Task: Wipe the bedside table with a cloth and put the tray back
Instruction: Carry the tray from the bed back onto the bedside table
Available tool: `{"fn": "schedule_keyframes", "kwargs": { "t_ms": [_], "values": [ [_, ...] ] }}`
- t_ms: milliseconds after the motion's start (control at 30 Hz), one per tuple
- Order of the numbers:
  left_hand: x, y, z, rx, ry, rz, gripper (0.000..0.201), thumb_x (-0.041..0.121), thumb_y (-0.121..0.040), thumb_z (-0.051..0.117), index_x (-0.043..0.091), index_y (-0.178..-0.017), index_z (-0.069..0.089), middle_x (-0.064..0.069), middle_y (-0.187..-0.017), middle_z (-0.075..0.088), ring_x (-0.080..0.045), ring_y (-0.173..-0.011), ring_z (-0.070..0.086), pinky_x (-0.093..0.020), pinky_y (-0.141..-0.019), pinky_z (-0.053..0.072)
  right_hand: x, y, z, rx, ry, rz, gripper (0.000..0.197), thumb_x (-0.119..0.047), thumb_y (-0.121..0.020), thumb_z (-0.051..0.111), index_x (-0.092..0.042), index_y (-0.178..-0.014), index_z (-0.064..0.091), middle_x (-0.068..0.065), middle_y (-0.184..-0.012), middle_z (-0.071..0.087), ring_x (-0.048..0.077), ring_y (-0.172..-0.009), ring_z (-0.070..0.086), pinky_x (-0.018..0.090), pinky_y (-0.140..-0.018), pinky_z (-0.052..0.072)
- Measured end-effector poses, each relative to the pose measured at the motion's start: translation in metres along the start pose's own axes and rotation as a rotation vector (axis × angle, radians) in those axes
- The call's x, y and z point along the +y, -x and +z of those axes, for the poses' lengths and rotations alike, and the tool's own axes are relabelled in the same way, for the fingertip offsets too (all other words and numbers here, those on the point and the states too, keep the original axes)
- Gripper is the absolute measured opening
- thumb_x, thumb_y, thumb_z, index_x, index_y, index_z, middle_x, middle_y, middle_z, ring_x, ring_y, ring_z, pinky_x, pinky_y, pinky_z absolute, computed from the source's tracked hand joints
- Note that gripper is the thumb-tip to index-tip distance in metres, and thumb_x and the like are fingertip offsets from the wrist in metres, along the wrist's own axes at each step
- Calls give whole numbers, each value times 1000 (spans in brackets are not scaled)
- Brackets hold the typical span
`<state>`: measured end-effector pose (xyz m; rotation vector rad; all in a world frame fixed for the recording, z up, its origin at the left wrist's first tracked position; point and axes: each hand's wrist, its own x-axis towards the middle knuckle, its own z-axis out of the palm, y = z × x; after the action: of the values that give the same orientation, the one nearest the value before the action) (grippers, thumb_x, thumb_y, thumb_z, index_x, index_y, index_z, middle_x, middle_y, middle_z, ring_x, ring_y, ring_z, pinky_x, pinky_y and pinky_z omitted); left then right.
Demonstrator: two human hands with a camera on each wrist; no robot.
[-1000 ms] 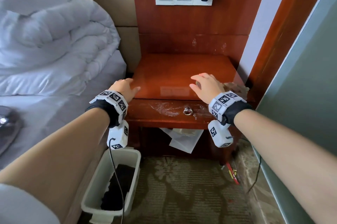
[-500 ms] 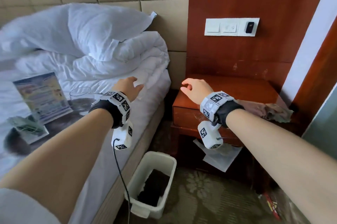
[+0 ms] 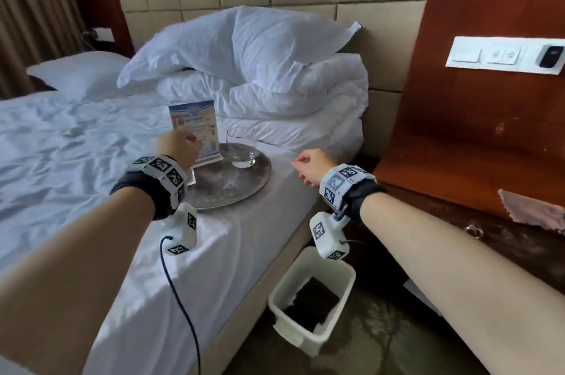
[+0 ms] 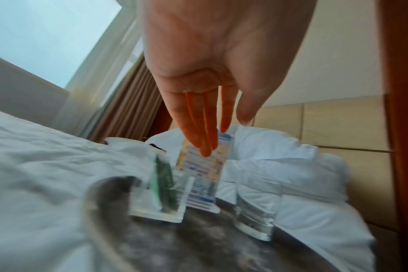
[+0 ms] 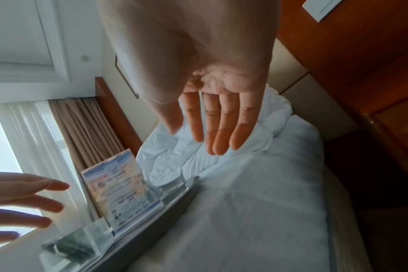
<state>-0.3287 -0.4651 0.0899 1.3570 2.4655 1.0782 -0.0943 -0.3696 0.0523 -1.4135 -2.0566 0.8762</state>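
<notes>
Rumpled white cotton bed sheet (image 3: 76,145) across most of the head view, padded beige headboard behind. Since a second ago, gaze swung left, away from the glossy red-brown wooden bedside table (image 3: 428,185), now only at the right edge; both hands gone from its top and out over the bed. Crumpled pinkish cloth (image 3: 532,209) left lying on the table's near corner, well apart from either hand. Judging by that, wiping likely over and the fetch begun. Round dark grey metal tray (image 3: 235,188), mottled and dull, shallow raised rim, flat on the sheet near the mattress edge, not yet touched. On it, a clear smooth glass tumbler (image 3: 241,147), a tall printed card in a clear acrylic stand (image 3: 195,121), and a small clear holder with green packets (image 4: 161,193). Left hand (image 3: 177,148) above the tray's near-left side, fingers straight and released, gripping nothing. Right hand (image 3: 312,168) just beside the tray's right rim, over the sheet, fingers loose, empty too. Soft bedding underneath and tall, light, slippery items on top: probably a level two-handed lift by opposite rims. White plastic bin (image 3: 293,328) on the floor between bed and table.
</notes>
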Motion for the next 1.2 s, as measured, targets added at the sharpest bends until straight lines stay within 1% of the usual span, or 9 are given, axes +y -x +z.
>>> {"fn": "schedule_keyframes", "kwargs": {
  "t_ms": [167, 267, 400, 467, 600, 767, 833, 933, 1200],
  "values": [
    [-63, -16, -15, 49, 121, -279, 24, 22, -80, 66, 6, -63, 61, -22, -67, 65, -39, -78, 70, -53, -77, 58, -10, -8, 33, -74, -82, 76, 31, -32, -91, 53, -13, -66, 51, 11, -66, 60, 24, -53, 53, 31, -54, 46],
    [-111, -38, -11, 40, 120, -419, 31, 25, -67, 73, -4, -76, 66, -24, -77, 67, -36, -78, 69, -54, -79, 57, -13, -12, 50, -138, -124, 121, 33, -36, -94, 51, -15, -69, 49, 10, -63, 61, 23, -52, 57, 31, -56, 49],
    [-115, -26, -13, -2, 183, -548, 30, 22, -80, 71, -7, -80, 63, -20, -74, 66, -29, -74, 61, -40, -82, 54, -13, -19, 75, -173, -131, 196, 32, -41, -90, 54, -9, -87, 54, 15, -73, 67, 32, -69, 70, 43, -72, 59],
    [-113, -25, -10, -28, 211, -581, 29, 19, -84, 68, -9, -82, 62, -16, -63, 59, -26, -66, 57, -34, -74, 47, -12, -21, 82, -188, -183, 258, 32, -38, -90, 56, -6, -89, 55, 15, -78, 67, 27, -62, 66, 35, -57, 57],
    [-116, -28, -2, -83, 178, -570, 29, 18, -91, 60, -7, -75, 58, -16, -72, 59, -21, -53, 46, -30, -66, 40, -13, -27, 89, -156, -207, 298, 28, -34, -92, 57, -7, -86, 55, 6, -65, 57, 13, -48, 51, 21, -38, 39],
    [-114, -30, 9, -175, 154, -519, 33, 12, -91, 57, -6, -120, 56, -12, -87, 55, -23, -69, 53, -22, -53, 40, -15, -34, 89, -124, -190, 333, 38, -29, -88, 60, -9, -58, 50, 2, -50, 49, 15, -45, 39, 24, -46, 31],
    [-112, -29, 12, -175, 88, -517, 9, 9, -91, 57, 3, -97, 58, -7, -75, 53, -21, -68, 52, -21, -53, 40, -15, -33, 89, -99, -159, 312, 36, -22, -83, 60, -9, -52, 49, 1, -41, 49, 18, -44, 38, 26, -48, 32],
    [-111, -26, 11, -167, 5, -509, 26, 6, -88, 56, 6, -63, 48, -6, -66, 48, -24, -69, 49, -23, -52, 37, -15, -31, 93, -53, -183, 265, 28, -23, -76, 59, -10, -53, 52, 8, -59, 57, 25, -51, 45, 29, -57, 38],
    [-97, -19, -7, -117, -38, -457, 18, 3, -80, 53, 3, -63, 46, -10, -62, 42, -22, -59, 38, -26, -52, 27, -24, -42, 83, -38, -199, 244, 32, -33, -53, 51, -8, -72, 59, 14, -77, 57, 28, -67, 48, 31, -60, 35]
  ]
}}
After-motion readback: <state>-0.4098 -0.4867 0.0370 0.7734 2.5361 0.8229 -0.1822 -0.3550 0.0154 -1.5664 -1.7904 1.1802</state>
